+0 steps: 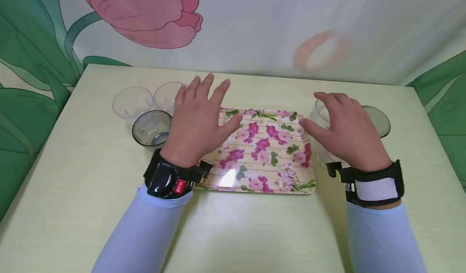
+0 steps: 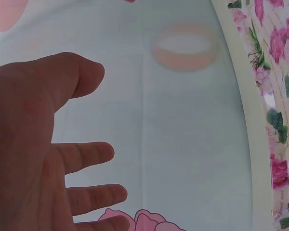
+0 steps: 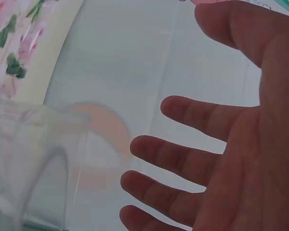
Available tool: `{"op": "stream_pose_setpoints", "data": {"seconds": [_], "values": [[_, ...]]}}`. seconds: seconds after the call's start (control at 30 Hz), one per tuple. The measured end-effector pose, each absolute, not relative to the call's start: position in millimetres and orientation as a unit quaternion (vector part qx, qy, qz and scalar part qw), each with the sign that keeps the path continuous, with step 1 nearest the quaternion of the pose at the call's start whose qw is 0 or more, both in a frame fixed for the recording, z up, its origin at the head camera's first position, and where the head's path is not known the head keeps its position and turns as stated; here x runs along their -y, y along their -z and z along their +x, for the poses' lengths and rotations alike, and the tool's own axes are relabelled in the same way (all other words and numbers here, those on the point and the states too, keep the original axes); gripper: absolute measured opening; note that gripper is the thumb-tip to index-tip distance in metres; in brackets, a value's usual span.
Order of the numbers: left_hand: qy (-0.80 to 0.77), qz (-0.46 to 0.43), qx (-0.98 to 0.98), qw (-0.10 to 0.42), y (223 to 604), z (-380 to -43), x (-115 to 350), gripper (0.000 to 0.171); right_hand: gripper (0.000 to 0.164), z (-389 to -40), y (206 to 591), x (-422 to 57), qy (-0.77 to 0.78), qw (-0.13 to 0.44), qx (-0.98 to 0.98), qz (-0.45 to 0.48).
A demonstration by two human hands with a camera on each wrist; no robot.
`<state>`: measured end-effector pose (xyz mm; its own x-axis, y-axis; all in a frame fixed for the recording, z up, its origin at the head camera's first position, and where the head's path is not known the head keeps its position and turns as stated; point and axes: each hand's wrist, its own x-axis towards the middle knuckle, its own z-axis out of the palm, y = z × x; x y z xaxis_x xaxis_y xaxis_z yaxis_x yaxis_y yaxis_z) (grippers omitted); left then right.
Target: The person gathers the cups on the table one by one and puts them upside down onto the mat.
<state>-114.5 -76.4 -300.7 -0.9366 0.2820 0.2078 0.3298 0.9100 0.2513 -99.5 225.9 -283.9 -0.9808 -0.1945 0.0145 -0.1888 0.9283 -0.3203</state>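
Note:
My left hand (image 1: 198, 123) hovers over the left end of a flower-patterned tray (image 1: 262, 155), fingers spread and holding nothing. Beside it stands a smoky dark glass (image 1: 147, 132), its right side hidden behind the hand. My right hand (image 1: 349, 133) is above the glasses to the right of the tray, thumb apart from the fingers. Below it a clear glass (image 1: 318, 112) shows in part, and a smoky dark glass (image 1: 380, 121) peeks out on its far side. In the right wrist view, a clear glass (image 3: 33, 159) stands apart from the extended fingers (image 3: 178, 156).
Two clear glasses (image 1: 127, 103) stand side by side behind the left dark glass. The pale table (image 1: 255, 232) ends at the back against a curtain (image 1: 255, 34) printed with flowers and leaves. Each wrist wears a black strap.

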Motion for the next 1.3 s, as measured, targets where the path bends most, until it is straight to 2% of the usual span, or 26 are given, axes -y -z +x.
{"op": "stream_pose_setpoints", "data": {"seconds": [0.17, 0.77, 1.3], "values": [[0.143, -0.157, 0.973, 0.089, 299.4, -115.1, 79.4, 0.075, 0.077, -97.9, 284.1, -233.8, 0.148, 0.023, -0.983, -0.106], [0.152, -0.151, 0.973, 0.08, 301.3, -116.9, 75.8, 0.076, 0.078, -78.3, 299.0, -274.9, 0.103, 0.014, -0.989, -0.107], [0.153, -0.147, 0.974, 0.076, 302.9, -117.1, 77.3, 0.075, 0.084, -77.6, 305.4, -283.4, 0.097, 0.021, -0.991, -0.092]]}}
